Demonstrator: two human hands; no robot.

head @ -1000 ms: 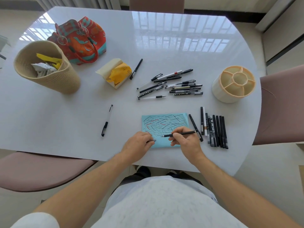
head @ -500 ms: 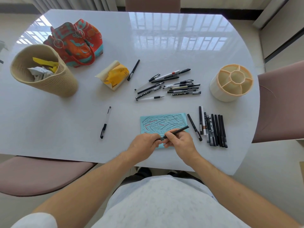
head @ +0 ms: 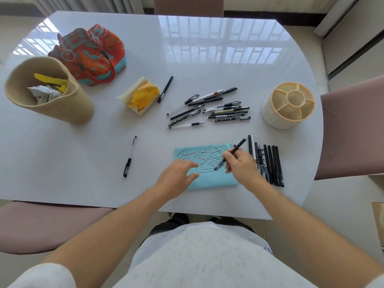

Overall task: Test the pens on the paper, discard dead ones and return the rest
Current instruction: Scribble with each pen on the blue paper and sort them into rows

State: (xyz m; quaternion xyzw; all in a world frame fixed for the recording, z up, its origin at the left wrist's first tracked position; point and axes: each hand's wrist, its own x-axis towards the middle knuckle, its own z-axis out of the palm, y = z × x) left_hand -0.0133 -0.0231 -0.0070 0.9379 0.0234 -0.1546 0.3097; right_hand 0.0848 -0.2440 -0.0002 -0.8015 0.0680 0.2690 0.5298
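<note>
A glossy white table [head: 207, 59] fills the frame, with a ribbed woven basket [head: 62, 104] at upper left, a cream segmented round pen holder [head: 288, 104] at right, and a scribbled light-blue paper [head: 209, 179] at lower centre. The left hand [head: 178, 177] rests flat on the paper's left part, fingers loosely spread. The right hand [head: 241, 165] pinches a slim black pen [head: 232, 152] above the paper's right side, tip blurred at lower left, tail angled to upper right.

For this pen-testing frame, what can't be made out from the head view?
- Tip of the pen in the right hand: motion-blurred, so contact with the blue paper is unclear.
- Any cap in the left hand: the hand's back hides its palm.
- Bottom of the basket: hidden by crumpled wrappers.
- Print on the row of pens: too small.
</note>
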